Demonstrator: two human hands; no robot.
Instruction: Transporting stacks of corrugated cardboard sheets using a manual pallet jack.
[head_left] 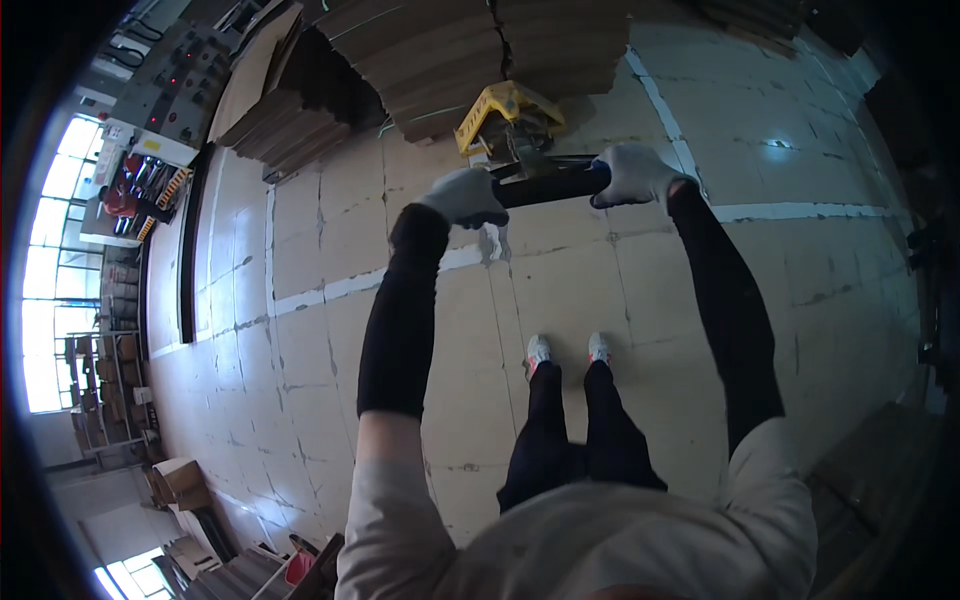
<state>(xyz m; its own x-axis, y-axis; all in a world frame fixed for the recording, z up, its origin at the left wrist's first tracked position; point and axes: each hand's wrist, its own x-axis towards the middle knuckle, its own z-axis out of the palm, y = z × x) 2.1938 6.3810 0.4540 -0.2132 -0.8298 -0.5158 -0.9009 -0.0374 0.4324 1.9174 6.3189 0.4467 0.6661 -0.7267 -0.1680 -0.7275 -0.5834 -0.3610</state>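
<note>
Gripping black tubular handle [552, 187] at upper centre of frame, attached to yellow metal pallet jack [508, 100] before stacked brown cardboard sheets [580, 50]. Apparently at steering step; calls next, likely, for even two-handed force. Clasping opposite ends with grey-white-gloved left hand [464, 196] and right hand [634, 176], fingers curled round it. Reaching forward with outstretched, black-sleeved arms [400, 320].

The person wears pale grey gloves [632, 172] with dark, perhaps bluish, patches on the finger side, close-fitting black arm covers [398, 310], a plain light greyish-beige short-sleeved shirt [620, 540], dark trousers [540, 425] and whitish shoes [539, 349] with pinkish-red touches.
</note>
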